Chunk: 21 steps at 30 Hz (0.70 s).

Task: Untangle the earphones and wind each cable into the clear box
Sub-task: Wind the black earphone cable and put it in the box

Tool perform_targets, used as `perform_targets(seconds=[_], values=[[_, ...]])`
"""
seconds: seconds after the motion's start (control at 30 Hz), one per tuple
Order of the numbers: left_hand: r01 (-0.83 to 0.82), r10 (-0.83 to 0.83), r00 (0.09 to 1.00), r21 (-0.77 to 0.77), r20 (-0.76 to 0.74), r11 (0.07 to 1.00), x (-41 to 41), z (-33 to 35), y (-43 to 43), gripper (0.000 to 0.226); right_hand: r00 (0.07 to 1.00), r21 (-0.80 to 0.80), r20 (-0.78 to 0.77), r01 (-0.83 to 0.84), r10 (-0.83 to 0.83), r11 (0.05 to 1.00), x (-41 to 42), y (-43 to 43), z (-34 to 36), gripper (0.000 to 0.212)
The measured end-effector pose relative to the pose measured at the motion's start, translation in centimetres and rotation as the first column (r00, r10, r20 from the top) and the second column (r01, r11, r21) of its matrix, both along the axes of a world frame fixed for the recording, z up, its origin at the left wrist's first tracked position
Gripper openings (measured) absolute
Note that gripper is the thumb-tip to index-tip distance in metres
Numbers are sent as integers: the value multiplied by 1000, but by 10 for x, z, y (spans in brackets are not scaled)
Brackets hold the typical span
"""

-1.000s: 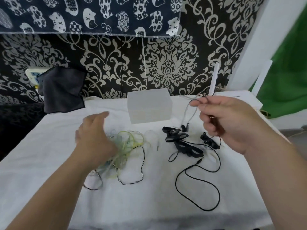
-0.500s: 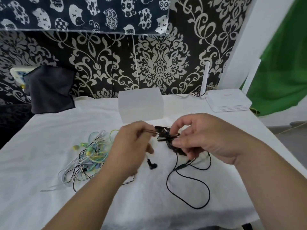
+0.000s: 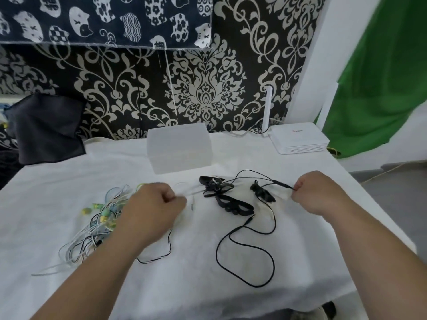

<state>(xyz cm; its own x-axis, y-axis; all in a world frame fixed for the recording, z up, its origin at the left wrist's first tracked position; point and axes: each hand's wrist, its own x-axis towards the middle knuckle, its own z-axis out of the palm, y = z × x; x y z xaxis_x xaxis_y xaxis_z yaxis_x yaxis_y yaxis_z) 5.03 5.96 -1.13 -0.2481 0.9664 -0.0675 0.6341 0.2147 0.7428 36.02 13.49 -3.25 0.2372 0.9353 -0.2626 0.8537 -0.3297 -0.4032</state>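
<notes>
Left hand (image 3: 154, 205) hides part of tangle (image 3: 97, 225); its fingers' hold unclear

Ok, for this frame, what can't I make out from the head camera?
- Left hand: closed fist hides whatever it grips; the pale cable beside it is blurred.
- Tangle of cables: the left forearm covers its right side, so the number of earphones is uncertain.
- Clear box: frosted walls, contents unreadable.
- Right hand: pinches the black cable; the cable's end is hidden in the fingers.
- Dark object at the bottom edge: cut off.

Soft even daylight, slight blur, wide-angle edge warp.
</notes>
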Motion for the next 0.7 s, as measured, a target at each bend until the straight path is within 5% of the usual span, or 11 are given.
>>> perform_targets(seconds=[0.13,0.3,0.57,0.7], values=[[178,-197,955,-103,-220,979,5,-14,-1,18,995,68,-10,101,-101,993,2,3,-9,7],[305,-302,952,-127,40,944,6,-18,-3,6,996,37,-94,16,-12,999,-23,3,-4,27],[322,-321,947,-48,26,946,5,-12,-4,38,1000,44,21,8,-9,999,-27,8,-20,17],[455,-460,888,-163,5,876,3,-9,-8,26,1000,45,-2,13,-13,999,-28,5,-22,26]])
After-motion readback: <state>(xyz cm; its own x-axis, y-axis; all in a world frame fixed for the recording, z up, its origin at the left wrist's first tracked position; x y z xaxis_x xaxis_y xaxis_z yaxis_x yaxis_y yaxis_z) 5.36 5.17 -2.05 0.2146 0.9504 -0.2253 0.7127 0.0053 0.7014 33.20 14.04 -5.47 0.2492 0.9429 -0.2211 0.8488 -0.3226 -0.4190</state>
